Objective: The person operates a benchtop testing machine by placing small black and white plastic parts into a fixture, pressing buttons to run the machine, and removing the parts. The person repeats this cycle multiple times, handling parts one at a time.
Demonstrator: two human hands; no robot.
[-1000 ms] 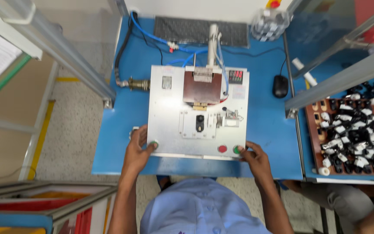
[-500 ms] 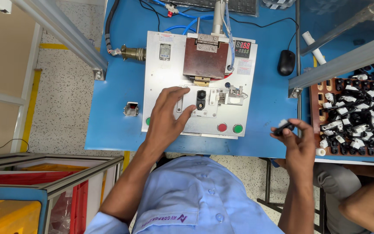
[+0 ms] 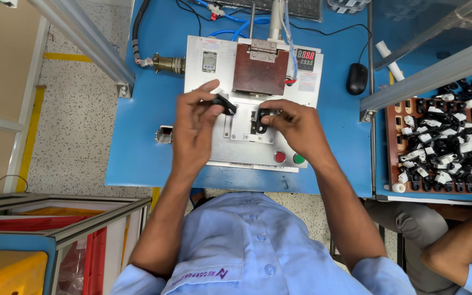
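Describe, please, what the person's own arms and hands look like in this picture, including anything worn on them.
Both the left hand and the right hand are bare: no gloves, and no rings or watch that I can see. The forearms are uncovered up to the elbows, where the short sleeves of a light blue buttoned shirt begin. The shirt bears a small dark printed mark near its lower edge in the picture.

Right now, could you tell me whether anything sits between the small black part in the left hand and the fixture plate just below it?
Nothing visible does. The left hand pinches the small black part just above the fixture plate. The right hand is beside it, fingers on a second black part in the plate's middle, not under the first.
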